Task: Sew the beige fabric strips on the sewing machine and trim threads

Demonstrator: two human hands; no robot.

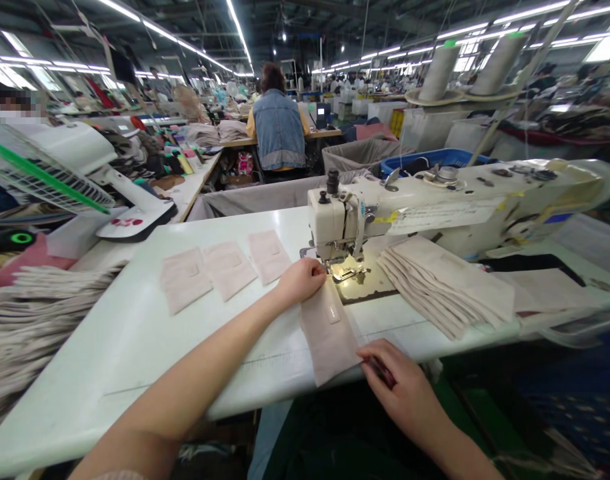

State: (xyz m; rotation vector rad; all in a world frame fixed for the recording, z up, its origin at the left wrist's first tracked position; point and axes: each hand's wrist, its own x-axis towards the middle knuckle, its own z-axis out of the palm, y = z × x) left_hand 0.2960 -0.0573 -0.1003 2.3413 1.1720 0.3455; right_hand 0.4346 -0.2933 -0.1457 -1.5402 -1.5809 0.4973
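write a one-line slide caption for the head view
Left hand at the top edge, right hand at a lower corner of a flat beige fabric piece beside a cream sewing machine.

Left hand (299,285) extended, right hand (402,385) nearer, both pinching

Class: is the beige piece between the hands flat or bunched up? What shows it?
Flat: the beige piece shows a smooth face, left hand at its top, right hand at lower corner.
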